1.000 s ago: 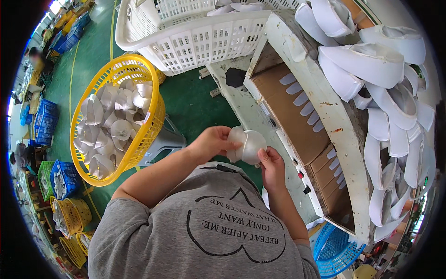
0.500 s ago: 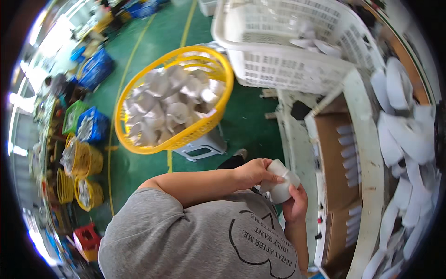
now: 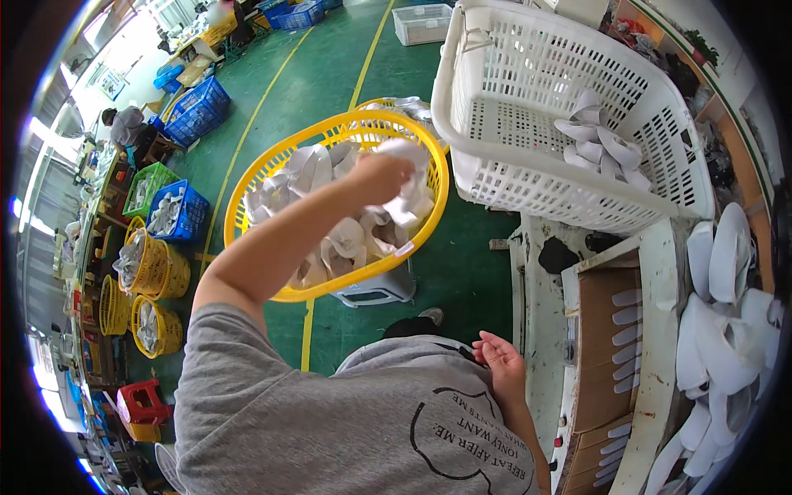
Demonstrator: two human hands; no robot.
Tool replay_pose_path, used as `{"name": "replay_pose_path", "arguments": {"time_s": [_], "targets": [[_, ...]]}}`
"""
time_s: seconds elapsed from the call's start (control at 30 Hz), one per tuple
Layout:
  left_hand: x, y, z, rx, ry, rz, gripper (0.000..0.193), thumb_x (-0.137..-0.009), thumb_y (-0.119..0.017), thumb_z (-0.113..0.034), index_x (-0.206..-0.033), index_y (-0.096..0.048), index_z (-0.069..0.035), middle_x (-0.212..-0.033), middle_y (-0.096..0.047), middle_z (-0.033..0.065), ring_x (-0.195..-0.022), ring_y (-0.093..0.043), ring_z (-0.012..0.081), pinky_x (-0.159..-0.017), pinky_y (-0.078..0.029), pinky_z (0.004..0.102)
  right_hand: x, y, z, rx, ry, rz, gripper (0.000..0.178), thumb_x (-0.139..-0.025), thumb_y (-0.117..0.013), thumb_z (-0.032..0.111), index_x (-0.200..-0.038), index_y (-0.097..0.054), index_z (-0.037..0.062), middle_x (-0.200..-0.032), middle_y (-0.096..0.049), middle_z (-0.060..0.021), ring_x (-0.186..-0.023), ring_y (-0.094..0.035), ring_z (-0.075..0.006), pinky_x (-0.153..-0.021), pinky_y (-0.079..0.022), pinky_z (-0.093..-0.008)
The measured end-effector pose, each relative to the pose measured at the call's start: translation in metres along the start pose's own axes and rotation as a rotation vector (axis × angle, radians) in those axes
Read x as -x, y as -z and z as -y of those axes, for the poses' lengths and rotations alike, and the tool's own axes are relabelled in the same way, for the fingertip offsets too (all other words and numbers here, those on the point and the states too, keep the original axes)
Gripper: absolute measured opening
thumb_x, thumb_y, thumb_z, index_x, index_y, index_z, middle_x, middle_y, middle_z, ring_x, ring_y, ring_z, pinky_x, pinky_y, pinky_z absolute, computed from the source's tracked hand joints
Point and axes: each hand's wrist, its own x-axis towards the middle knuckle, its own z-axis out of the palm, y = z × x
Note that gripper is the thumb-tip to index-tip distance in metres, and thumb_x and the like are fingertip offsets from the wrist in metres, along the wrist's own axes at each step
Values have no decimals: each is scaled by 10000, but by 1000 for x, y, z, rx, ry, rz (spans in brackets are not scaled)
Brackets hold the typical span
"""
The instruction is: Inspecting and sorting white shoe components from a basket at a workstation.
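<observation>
My left hand [image 3: 384,176] reaches over the yellow oval basket [image 3: 247,191], its fingers closed on a blurred white curved piece [image 3: 406,152]. Under it, the basket is heaped with similar white curved, band-like pieces [image 3: 307,167], partly hidden by my left forearm. My right hand [image 3: 501,363] is in front of my body at the right, fingers loosely bent and a little apart, with nothing visible in it. The basket rests on a grey stool [image 3: 381,289].
A large white slotted basket [image 3: 536,177] holding several white pieces [image 3: 601,142] stands at the far right. Nearer is a worn bench frame with cardboard [image 3: 596,363] bearing slim white pieces. White pieces [image 3: 726,346] pile up along the right. Blue and yellow baskets [image 3: 157,330] line the left.
My two hands were together on a white piece by my body. My left hand has moved away to the yellow basket with a white piece, while my right hand has let go and stayed near my body.
</observation>
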Motion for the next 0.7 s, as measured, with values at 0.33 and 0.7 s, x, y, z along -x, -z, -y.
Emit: {"name": "replay_pose_path", "arguments": {"time_s": [0.33,0.7], "targets": [[-194,-69,90,-41,29,401,417,-766,-515,-114,-1160,-600,-222,-1136,-611,92,-1044,-571,290,-900,-387,518,-38,1,14,9,-44,-280,248,-912,-550,126,-1120,-561,-8,-944,-627,-82,-809,-583,-114,-759,-479,-236],[-221,154,-36,854,-635,-955,230,-840,-467,70,-1001,-595,-33,-956,-618,45,-911,-567,133,-850,-439,254,-57,6,15,-126,-88,-469,247,-917,-548,141,-1120,-562,2,-958,-616,-83,-838,-587,-124,-789,-484,-244]]}}
